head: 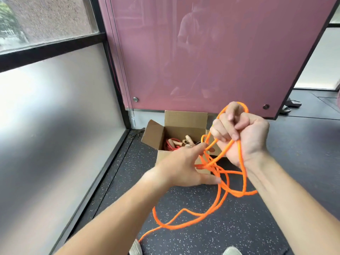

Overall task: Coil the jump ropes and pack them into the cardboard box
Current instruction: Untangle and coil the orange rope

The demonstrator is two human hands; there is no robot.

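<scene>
orange jump rope (223,197) looped in right hand (244,137), cardboard box (161,157) against wall

The right hand (244,137) is raised in a closed fist, palm toward the camera, forearm sloping up from the lower right. The left hand (184,166) reaches forward lower down, fingers spread, forefinger extended.

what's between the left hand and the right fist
In the head view, only slack loops of the orange jump rope span the gap between the left hand and right hand; the open cardboard box sits behind.
</scene>
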